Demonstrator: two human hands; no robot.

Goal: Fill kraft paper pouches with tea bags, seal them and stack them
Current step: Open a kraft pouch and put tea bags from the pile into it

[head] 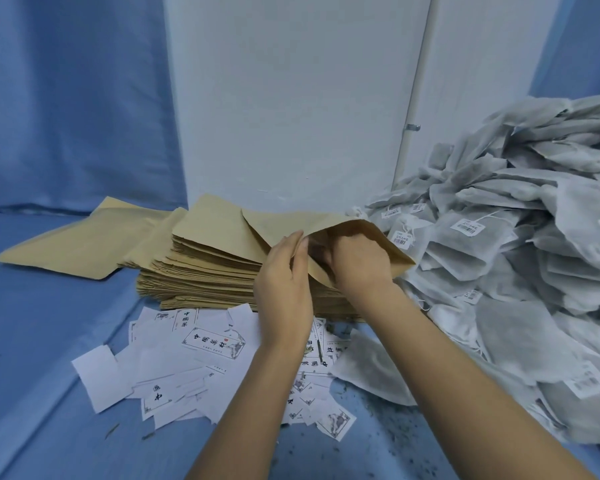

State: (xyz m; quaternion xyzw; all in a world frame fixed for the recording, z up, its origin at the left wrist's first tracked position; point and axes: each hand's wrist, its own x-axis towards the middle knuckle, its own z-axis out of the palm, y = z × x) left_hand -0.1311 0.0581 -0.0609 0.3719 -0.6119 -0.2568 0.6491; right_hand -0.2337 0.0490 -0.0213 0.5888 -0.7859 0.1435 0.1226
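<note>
Head view.

- Kraft pouch (284,221): lifted off the top of the pile, mouth spread open toward the camera, far end resting over the pile.
- Left hand (284,282): at the near edge of the pouch mouth, thumb and fingers pinching that paper edge, fingers fairly straight.
- Right hand (357,261): pushed into the pouch mouth, knuckles showing, fingertips curled out of sight inside; anything held there, cannot tell.
- Stack of flat pouches (205,271): tall, edges uneven, centre of the surface, directly under the open pouch.
- Loose pouches (77,244): flat, fanned out left of the stack and touching it.
- Heap of tea bags (516,220): large grey-white mound filling the right side, several with barcode tags on strings, nearest bags just beside the right hand.
- Single tea bag (368,368): flat, under the right forearm, at the foot of the heap.
- Printed paper labels (201,358): scattered white slips in front of the stack, some face up, some blank side up.
- Blue cloth (49,341): covering surface and backdrop, dark crumbs near the right forearm.
- White panel (291,98): upright behind the stack.
</note>
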